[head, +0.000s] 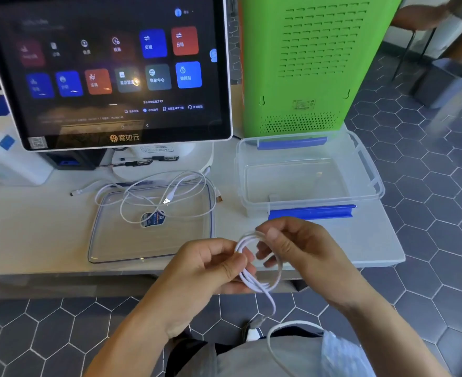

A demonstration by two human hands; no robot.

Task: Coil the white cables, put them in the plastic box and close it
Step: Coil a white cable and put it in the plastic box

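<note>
Both hands hold one white cable [254, 278] wound into a small coil in front of the table's edge. My left hand [211, 265] pinches the coil's left side; my right hand [292, 248] grips its top, fingers through the loop. The cable's loose tail hangs down with a plug at its end. A clear plastic box [371, 170] with blue clips stands open and empty at the table's right. Its clear lid [110, 240] lies flat to the left, with a second white cable [143, 194] sprawled loosely over it.
A touchscreen terminal [110, 69] stands at the back left on the white table [34, 227]. A green ventilated machine [311, 63] rises behind the box. White devices [9, 161] sit at the far left. The floor has dark hexagonal tiles.
</note>
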